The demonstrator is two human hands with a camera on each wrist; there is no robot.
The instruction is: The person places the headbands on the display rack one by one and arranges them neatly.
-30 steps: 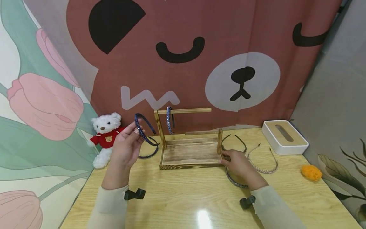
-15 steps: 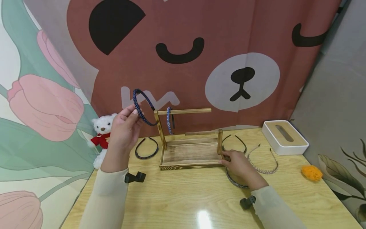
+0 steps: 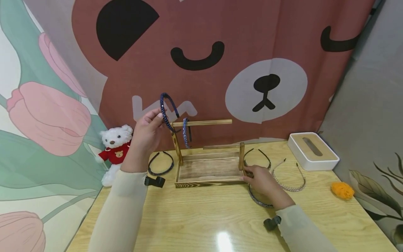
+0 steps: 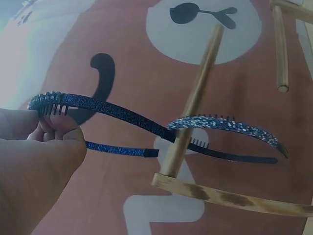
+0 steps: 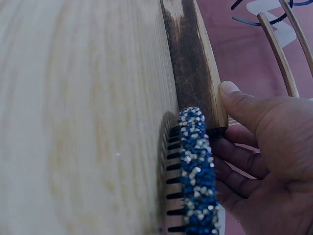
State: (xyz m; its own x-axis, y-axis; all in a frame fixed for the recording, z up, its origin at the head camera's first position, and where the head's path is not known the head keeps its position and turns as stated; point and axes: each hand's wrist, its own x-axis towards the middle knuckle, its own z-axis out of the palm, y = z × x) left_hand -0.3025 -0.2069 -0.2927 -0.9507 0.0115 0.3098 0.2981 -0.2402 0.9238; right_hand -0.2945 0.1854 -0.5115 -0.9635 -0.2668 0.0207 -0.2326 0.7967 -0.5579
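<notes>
My left hand pinches a dark blue beaded headband by its beaded side, raised at the left end of the wooden rack's upper bar. In the left wrist view this headband reaches toward the bar. A lighter blue sparkly headband hangs on that bar close to the post. My right hand grips the front right corner of the rack's base. In the right wrist view, thumb and fingers hold the wooden edge; a blue and silver headband lies beside them.
On the table, a dark headband lies left of the rack. Right of it are another dark headband and a pale beaded one. A white teddy bear, a tissue box and an orange puff stand around.
My left hand has lifted the dark blue headband and moved it right, up to the end of the rack's upper bar. My right hand has stayed on the rack's corner.
</notes>
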